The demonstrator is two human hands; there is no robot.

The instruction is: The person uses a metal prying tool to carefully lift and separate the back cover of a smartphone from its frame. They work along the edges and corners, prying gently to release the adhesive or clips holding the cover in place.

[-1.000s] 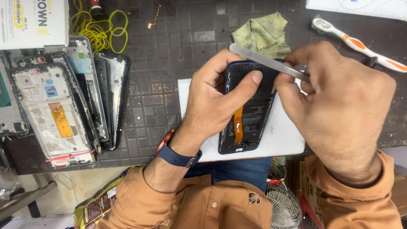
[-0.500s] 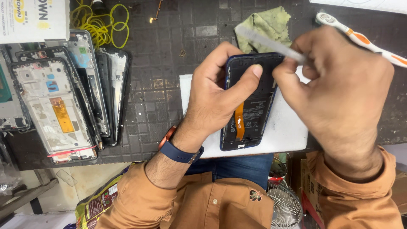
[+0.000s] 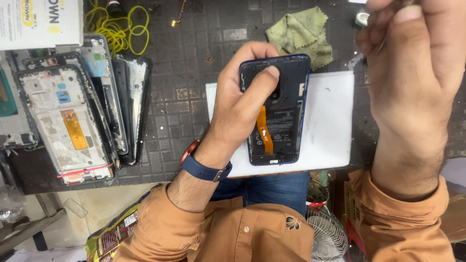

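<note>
In the head view my left hand [image 3: 242, 104] pins the opened phone [image 3: 279, 109] on the white pad [image 3: 325, 121] at frame centre, thumb pressed across its top, while my right hand [image 3: 412, 73], fingers pinched on thin tweezers [image 3: 381, 46], hovers upper right, mid-disassembly; next needs a steady, precise lowering onto the internals.

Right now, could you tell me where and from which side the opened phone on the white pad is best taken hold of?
Grip the opened phone by its two long blue edges, near the lower half, coming from its right side. The left hand already covers the left edge and upper part, thumb across the top. The phone lies flat on the white pad, its orange flex cable and internals exposed, so keep fingers on the rim only.
</note>
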